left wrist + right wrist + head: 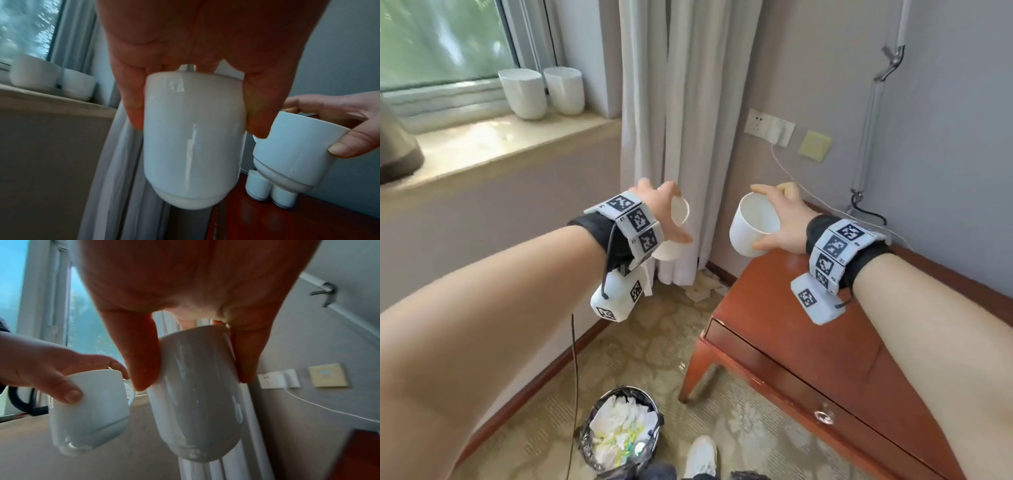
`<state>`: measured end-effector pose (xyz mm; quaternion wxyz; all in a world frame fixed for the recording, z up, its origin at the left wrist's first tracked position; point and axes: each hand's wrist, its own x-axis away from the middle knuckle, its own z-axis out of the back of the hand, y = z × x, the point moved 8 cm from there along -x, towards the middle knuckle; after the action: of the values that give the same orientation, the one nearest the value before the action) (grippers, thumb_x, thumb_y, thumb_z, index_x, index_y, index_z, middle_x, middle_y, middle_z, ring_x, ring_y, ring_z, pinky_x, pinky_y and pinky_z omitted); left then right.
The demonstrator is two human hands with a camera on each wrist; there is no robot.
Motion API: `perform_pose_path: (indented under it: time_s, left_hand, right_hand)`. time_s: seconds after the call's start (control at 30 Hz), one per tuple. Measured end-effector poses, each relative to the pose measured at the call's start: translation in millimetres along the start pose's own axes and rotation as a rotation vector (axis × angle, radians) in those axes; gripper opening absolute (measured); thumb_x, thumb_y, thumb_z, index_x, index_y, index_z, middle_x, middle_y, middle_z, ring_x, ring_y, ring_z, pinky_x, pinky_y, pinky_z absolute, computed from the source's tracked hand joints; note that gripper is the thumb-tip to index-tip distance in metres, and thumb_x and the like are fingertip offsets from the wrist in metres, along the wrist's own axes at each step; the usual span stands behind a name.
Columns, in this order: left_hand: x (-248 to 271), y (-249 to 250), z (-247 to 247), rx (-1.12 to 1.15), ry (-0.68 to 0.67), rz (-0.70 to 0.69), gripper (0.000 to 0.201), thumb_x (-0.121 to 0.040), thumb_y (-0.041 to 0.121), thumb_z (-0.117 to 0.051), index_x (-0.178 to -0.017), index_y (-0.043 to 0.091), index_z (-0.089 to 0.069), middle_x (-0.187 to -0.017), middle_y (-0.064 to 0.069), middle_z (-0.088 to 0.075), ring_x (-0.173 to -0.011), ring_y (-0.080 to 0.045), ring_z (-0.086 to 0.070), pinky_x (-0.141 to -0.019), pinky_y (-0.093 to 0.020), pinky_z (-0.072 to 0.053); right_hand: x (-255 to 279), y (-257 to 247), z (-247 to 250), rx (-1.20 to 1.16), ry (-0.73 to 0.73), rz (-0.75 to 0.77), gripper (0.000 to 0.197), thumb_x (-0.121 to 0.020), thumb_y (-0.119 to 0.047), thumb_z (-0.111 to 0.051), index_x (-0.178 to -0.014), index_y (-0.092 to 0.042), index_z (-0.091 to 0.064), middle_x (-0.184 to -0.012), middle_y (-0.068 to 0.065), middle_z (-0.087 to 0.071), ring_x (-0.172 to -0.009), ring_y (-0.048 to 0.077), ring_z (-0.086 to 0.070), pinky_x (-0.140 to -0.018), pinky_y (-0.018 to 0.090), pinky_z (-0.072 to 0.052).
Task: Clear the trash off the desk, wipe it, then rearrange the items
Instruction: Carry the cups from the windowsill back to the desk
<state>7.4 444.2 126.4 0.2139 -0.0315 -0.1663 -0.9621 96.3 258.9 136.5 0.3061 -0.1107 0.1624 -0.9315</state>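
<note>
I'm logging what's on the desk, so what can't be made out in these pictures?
- Desk: head view cuts off its right part; the right hand and forearm cover more.
- Two small white items on it: left wrist view only, blurred, half behind the right cup.
- Left cup: inside hidden by the left hand.

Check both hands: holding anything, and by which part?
Left hand grips a white cup by its upper wall near the rim. Right hand grips another white cup the same way.

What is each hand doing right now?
Left hand: fingers curled round a white cup, held in the air.
Right hand: gripping a second white cup by its rim.
</note>
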Motion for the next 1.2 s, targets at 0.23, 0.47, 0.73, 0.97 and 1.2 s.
perform_pose_path:
  time_s: [0.23,0.47,0.73,0.97,1.2]
  left_hand:
    - [-10.7,87.7,-71.7,-0.047,-0.084,-0.077,0.081,-0.065,0.054,-0.074,-0.132,0.03,-0.035,-0.122,-0.007,-0.037,-0.113,-0.028,-0.043,-0.088,-0.041,-0.044]
    - [-61.7,189.6,-159.4,-0.043,-0.169,-0.039,0.082,-0.068,0.052,-0.073,-0.136,0.032,-0.03,-0.129,-0.006,-0.032,-0.121,-0.026,-0.036,-0.09,-0.044,-0.044]
    - [-116.6,275.1,-233.9,-0.046,-0.25,0.0,0.083,-0.073,0.045,-0.073,-0.139,0.03,-0.026,-0.136,-0.007,-0.027,-0.128,-0.026,-0.028,-0.094,-0.042,-0.043]
    - [-140.6,307.9,-260.1,-0.094,-0.249,0.024,0.083,-0.073,0.046,-0.072,-0.14,0.028,-0.025,-0.138,-0.007,-0.026,-0.129,-0.027,-0.028,-0.099,-0.041,-0.039]
    - [-148.9,318.6,-269.0,-0.06,-0.255,0.05,0.093,-0.073,0.042,-0.074,-0.144,0.03,-0.017,-0.142,-0.005,-0.022,-0.131,-0.026,-0.026,-0.103,-0.041,-0.036]
  right_hand:
    - [34.9,117.8,-14.1,0.041,-0.054,-0.082,0.098,-0.072,-0.021,-0.076,-0.145,-0.031,-0.012,-0.143,0.006,-0.017,-0.131,0.024,-0.031,-0.102,0.033,-0.032]
    - [11.9,253.9,-18.3,0.069,-0.146,-0.059,0.083,-0.074,-0.022,-0.075,-0.138,-0.023,-0.022,-0.14,0.002,-0.019,-0.126,0.021,-0.036,-0.104,0.035,-0.035]
    - [-21.3,349.1,-40.1,0.037,-0.278,0.011,0.074,-0.077,-0.024,-0.073,-0.134,-0.022,-0.025,-0.141,-0.002,-0.017,-0.121,0.021,-0.042,-0.1,0.034,-0.039]
    - [-34.6,380.4,-48.8,-0.045,-0.25,0.045,0.069,-0.077,-0.028,-0.073,-0.13,-0.023,-0.028,-0.14,-0.004,-0.018,-0.118,0.02,-0.043,-0.093,0.032,-0.042]
    - [-30.2,384.5,-44.1,-0.093,-0.214,0.042,0.086,-0.078,-0.036,-0.07,-0.145,-0.029,-0.016,-0.147,-0.004,-0.015,-0.132,0.02,-0.031,-0.101,0.032,-0.036]
